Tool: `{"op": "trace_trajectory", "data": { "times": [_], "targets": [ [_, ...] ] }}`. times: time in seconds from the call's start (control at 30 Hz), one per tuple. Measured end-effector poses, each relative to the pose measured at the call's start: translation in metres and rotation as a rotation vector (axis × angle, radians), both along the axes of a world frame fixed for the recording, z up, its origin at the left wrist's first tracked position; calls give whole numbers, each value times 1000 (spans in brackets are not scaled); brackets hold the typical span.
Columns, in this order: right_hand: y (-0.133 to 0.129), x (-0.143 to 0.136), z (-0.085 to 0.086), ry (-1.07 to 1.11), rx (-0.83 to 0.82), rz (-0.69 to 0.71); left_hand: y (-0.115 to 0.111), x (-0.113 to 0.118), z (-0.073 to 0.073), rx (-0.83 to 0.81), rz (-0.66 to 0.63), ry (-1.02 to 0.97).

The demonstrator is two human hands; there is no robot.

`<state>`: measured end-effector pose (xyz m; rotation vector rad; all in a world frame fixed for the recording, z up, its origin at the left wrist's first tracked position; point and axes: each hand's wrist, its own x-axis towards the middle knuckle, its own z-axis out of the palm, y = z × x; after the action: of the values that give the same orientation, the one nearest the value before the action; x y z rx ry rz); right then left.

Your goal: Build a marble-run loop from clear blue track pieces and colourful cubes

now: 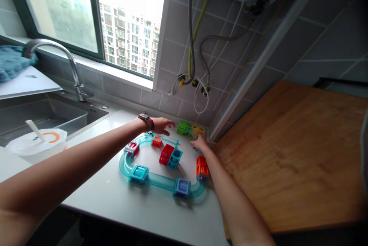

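A loop of clear teal marble-run track [162, 181] lies on the white counter, joined by coloured plastic blocks. My left hand [163, 125] hovers above the far side of the loop, fingers apart, with an orange block [156, 141] below it. At the far right corner, my right hand [200, 143] has its fingers drawn together beside a yellow block [198, 130]; what they grip is too small to tell. Next to the yellow block stands a green block [184, 127]. Red [166, 154] and teal [175, 158] blocks stand inside the loop. An orange-red block [202, 167] sits near my right forearm.
A lidded cup with a straw [37, 142] stands at the left by the steel sink [66, 117] and faucet [75, 69]. A wooden board [293, 154] rises on the right. Hoses [191, 35] hang on the tiled wall behind, beside a window [129, 27].
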<state>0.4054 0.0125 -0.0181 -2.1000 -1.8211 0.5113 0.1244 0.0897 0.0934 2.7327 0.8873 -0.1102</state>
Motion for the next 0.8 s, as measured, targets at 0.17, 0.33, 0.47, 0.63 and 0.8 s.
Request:
{"op": "trace_trajectory", "data": {
  "times": [0.17,0.33,0.47,0.63,0.8],
  "targets": [
    [2,-21,3,48,-126,79,31,-23,-17,23,109,70],
    [9,-40,3,44,-157,253,26,-31,-56,-14,53,77],
    [20,-47,-2,30,-146,358,26,-30,-72,-14,27,46],
    [24,-50,-8,56,-76,397,36,-26,-85,-14,18,6],
    [26,-46,-12,119,-130,501,42,-22,-94,-27,17,-9]
  ]
}}
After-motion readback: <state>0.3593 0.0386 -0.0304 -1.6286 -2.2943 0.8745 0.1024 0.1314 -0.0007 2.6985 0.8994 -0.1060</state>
